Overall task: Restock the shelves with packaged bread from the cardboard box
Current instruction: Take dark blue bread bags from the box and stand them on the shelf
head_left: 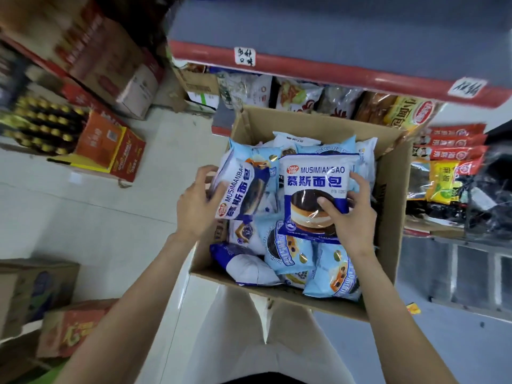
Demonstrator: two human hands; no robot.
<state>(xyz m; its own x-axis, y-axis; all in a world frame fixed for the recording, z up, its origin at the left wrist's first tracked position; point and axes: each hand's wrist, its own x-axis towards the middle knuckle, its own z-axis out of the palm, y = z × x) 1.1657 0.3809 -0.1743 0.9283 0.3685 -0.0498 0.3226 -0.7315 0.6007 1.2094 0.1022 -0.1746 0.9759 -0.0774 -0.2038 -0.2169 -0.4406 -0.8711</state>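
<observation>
head view shows a pale tiled floor point(116, 225) and a red-edged shelf point(318, 69) of snack bags on the far side. between them an open cardboard box point(388, 206) holds blue-and-white bread packs. left hand point(195, 202) grips one tilted bread pack point(239, 189); right hand point(350, 214) pinches an upright pack point(313, 187), both just above the box.

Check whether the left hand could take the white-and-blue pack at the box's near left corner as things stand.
Probably not yet: the left hand already holds a bread pack. The corner pack itself lies uncovered on top in the box, so nothing else blocks it.
</observation>
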